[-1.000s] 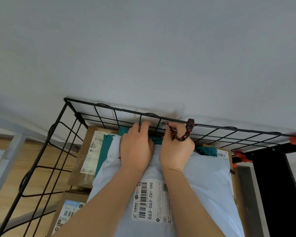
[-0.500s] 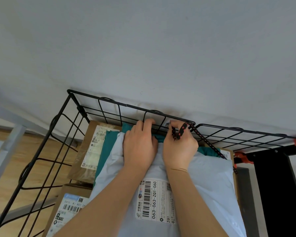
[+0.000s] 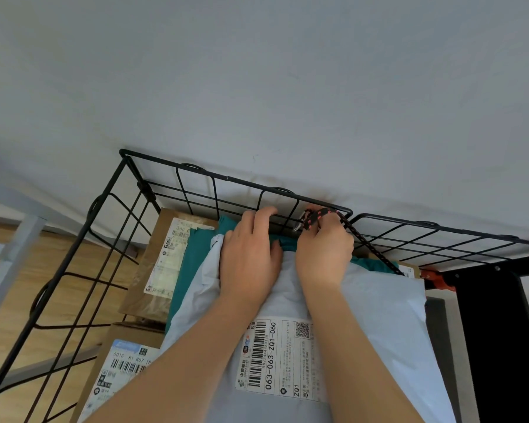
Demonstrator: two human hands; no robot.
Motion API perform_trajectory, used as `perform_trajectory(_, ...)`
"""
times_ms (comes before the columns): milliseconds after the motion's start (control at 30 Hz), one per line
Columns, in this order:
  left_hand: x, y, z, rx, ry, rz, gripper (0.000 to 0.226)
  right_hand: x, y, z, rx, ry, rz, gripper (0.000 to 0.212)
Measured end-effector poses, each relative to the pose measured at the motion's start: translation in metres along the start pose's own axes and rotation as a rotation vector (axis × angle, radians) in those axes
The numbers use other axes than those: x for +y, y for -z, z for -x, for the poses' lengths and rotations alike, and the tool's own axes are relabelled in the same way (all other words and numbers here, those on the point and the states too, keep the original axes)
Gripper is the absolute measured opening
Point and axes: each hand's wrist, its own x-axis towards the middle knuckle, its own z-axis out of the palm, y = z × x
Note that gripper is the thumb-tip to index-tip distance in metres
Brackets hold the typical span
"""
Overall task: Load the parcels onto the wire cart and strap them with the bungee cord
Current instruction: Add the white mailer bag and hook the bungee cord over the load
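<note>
The black wire cart (image 3: 196,175) stands against a grey wall, filled with parcels. On top lies a pale grey mailer bag (image 3: 385,325) with a barcode label, over a teal bag (image 3: 196,261) and brown cardboard boxes (image 3: 162,239). My right hand (image 3: 324,251) pinches the end of the black-and-red bungee cord (image 3: 318,216) at the cart's far rim, where a metal hook shows. The cord runs down to the right over the parcels. My left hand (image 3: 251,254) rests on the bags with its fingertips curled over a far-side wire.
A second cardboard box (image 3: 119,367) with a blue-topped label sits at the near left inside the cart. A black frame with orange clamps (image 3: 440,279) stands at the right. Wooden floor (image 3: 9,306) and a grey metal leg (image 3: 9,261) lie to the left.
The cord's end has gone from a loop around the rim wire to being drawn taut, slanting down to the right. Both hands stay at the far rim; the view shifted slightly.
</note>
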Motion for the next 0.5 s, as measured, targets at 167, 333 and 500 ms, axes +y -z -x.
perform_trajectory(167, 0.001, 0.001, -0.001, -0.04, -0.045, 0.088, 0.025, -0.003, 0.005, -0.002, -0.024, -0.007, 0.041, 0.038)
perform_trajectory(333, 0.012, -0.002, -0.012, -0.037, -0.136, 0.046, 0.022, -0.002, 0.006, -0.005, -0.033, -0.001, 0.039, 0.029)
perform_trajectory(500, 0.014, -0.004, -0.013, -0.097, -0.041, 0.092, 0.016, 0.01, -0.002, 0.001, 0.054, 0.116, -0.02, 0.016)
